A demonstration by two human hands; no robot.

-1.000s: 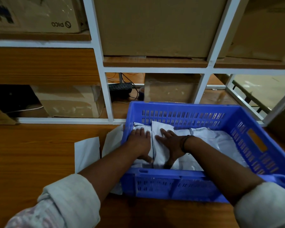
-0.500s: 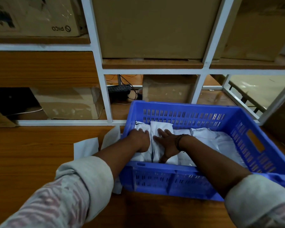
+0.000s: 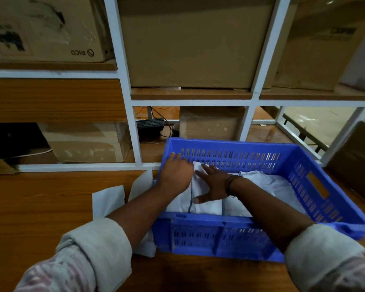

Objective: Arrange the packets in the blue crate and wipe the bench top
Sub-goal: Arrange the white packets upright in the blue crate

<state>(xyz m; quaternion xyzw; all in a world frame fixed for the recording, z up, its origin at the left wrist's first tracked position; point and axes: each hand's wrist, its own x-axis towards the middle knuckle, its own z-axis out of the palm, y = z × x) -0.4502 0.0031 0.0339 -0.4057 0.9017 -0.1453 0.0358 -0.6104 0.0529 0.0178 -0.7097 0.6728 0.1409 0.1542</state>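
where packets [image 3: 261,183] line the blue crate [image 3: 240,142], left grip [image 3: 175,175] and right grip [image 3: 213,186] flat atop them (fingers extended)

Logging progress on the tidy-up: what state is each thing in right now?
Blue slotted plastic crate: on wooden bench, holding packets.
White packets in crate: lying flat, side by side.
White packets left of crate: outside it, on bench.
Left hand: fingers straight, resting on a packet.
Right hand: fingers spread, flat on a packet.

blue plastic crate [image 3: 230,234], glossy wood bench top [image 3: 40,207], seemingly matt packets [image 3: 207,205]
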